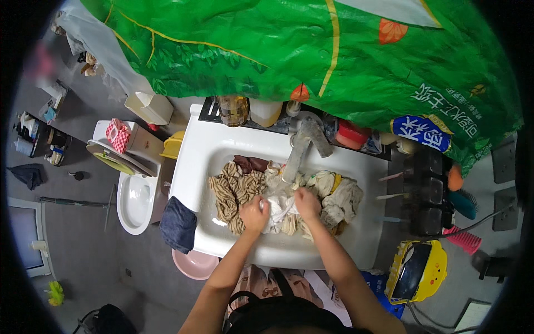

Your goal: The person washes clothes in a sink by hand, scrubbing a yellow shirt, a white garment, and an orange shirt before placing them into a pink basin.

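My left hand (255, 214) and my right hand (307, 204) are closed on a wet white cloth (276, 212), one at each side of it. Both hang over the white sink (203, 147), below the grey faucet (303, 146). Water seems to run from the spout onto the laundry. Left of my left hand lies a bunched striped beige garment (225, 200), with a dark maroon cloth (250, 163) behind it. To the right of my right hand sits a pile of pale grey-beige garments (342, 203).
A dark blue cloth (178, 224) drapes over the sink's left edge. Bottles (265, 111) stand behind the faucet. A big green plastic sheet (222, 50) hangs across the top. A toilet (136, 200) is at left, a pink basin (194, 264) below. Toothbrushes (392, 196) jut from a black holder at right.
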A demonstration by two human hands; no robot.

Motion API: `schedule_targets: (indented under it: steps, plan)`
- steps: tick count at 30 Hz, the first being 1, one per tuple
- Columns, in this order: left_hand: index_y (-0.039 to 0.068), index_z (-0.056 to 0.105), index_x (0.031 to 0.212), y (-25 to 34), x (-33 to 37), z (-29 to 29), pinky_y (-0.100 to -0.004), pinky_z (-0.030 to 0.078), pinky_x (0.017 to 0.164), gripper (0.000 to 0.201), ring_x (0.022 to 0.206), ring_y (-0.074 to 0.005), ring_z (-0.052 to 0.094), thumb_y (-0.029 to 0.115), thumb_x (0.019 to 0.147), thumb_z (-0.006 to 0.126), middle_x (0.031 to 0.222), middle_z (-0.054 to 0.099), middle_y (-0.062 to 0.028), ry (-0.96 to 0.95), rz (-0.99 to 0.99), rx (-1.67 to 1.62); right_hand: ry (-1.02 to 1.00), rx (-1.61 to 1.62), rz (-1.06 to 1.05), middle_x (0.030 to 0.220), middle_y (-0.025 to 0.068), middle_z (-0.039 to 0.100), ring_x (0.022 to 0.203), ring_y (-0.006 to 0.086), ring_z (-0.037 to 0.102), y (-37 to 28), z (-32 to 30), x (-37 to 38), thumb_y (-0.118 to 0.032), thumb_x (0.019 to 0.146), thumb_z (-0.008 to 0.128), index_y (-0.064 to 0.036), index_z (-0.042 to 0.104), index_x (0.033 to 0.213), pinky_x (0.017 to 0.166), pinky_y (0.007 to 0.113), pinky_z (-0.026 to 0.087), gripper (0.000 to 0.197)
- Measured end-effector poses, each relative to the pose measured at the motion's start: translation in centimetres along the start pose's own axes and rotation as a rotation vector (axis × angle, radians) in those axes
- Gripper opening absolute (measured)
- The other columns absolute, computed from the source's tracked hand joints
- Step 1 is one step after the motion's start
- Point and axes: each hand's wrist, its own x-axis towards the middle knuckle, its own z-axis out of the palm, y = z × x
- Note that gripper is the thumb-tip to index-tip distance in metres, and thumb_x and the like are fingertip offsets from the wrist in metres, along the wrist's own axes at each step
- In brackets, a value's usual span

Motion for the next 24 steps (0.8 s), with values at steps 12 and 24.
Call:
schedule_targets:
  steps: [12, 24]
  plan:
    - [0.002, 0.048, 0.101, 0.4, 3.8, 1.7, -0.0369, 0.038, 0.082, 0.032, 0.095, -0.0347, 0.046, 0.012, 0.071, 0.052, 0.106, 0.048, -0.0163, -0.222, 0.158, -0.178, -0.345, -0.262, -0.369, 0.1, 0.0099, 0.057, 0.092, 0.0289, 0.052, -1.3, 1.4, 2.8, -0.032, 0.077, 0.038, -0.0102, 0.062, 0.087, 0.082, 0.039, 0.037, 0.034]
    - [0.017, 0.052, 0.111, 0.4, 1.6, 2.6, -0.0429, 0.031, 0.086, 0.04, 0.111, -0.0285, 0.036, 0.037, 0.079, 0.039, 0.122, 0.042, -0.0095, -0.469, 0.419, 0.247, 0.349, -0.24, -0.259, 0.117, 0.0118, 0.044, 0.103, 0.0325, 0.041, -0.2, 4.3, -4.6, -0.033, 0.075, 0.049, -0.0124, 0.05, 0.109, 0.086, 0.043, 0.032, 0.04]
